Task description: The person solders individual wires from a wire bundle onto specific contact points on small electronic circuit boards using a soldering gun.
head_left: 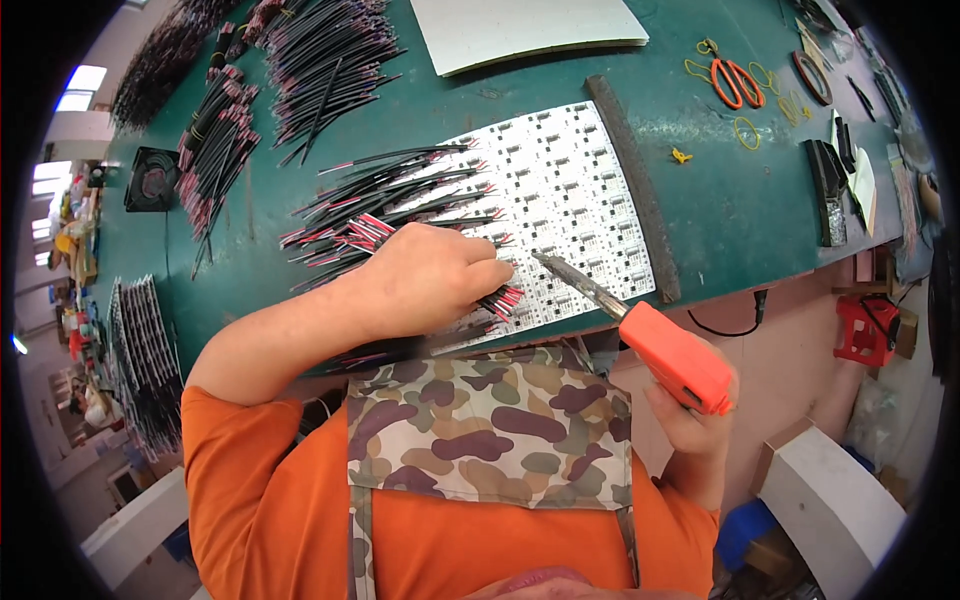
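Far left on the green surface (700,200) lie bundles of black-and-red wires (215,150). Next, the left hand (425,280) rests on the white circuit panel (560,200), its grip pinched narrow on a few wire leads (500,300). Right of it, the right hand (695,415) has its grip wrapped around an orange soldering gun (675,355), tip touching the panel just beside the leads. Orange scissors (735,82) lie well apart, far right.

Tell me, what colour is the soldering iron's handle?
Orange handle, held in the right hand; head view.
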